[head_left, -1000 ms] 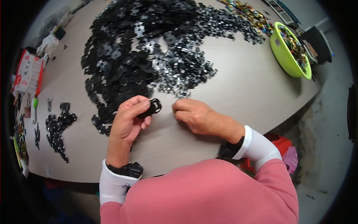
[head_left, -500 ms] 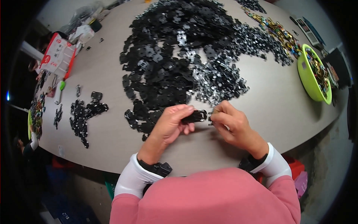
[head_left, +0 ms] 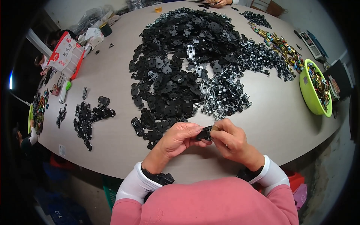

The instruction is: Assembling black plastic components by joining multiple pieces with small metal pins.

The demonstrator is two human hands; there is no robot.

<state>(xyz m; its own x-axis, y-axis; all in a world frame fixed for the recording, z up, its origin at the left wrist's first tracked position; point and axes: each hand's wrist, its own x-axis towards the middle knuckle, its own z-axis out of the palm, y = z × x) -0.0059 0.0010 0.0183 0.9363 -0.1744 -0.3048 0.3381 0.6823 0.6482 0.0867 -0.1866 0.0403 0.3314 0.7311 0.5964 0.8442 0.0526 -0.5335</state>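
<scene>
My left hand (head_left: 176,140) and my right hand (head_left: 230,138) meet over the near edge of the grey table (head_left: 112,150), both pinching one small black plastic part (head_left: 204,133) between their fingertips. Just beyond them lies a big heap of black plastic parts (head_left: 176,71), with a cluster of black-and-silver metal pieces (head_left: 223,93) on its right side. Most of the held part is hidden by my fingers.
A small pile of black parts (head_left: 88,116) lies at the left. A lime-green bowl (head_left: 311,95) of coloured pieces stands at the right edge, with a strip of coloured pieces (head_left: 279,43) behind it. A red-and-white box (head_left: 67,54) sits far left. Another person's hands (head_left: 219,3) are across the table.
The view has shifted so the table sits further right and my hands are more central. Both hands stay closed on the same black part; my right fingers have moved closer onto it.
</scene>
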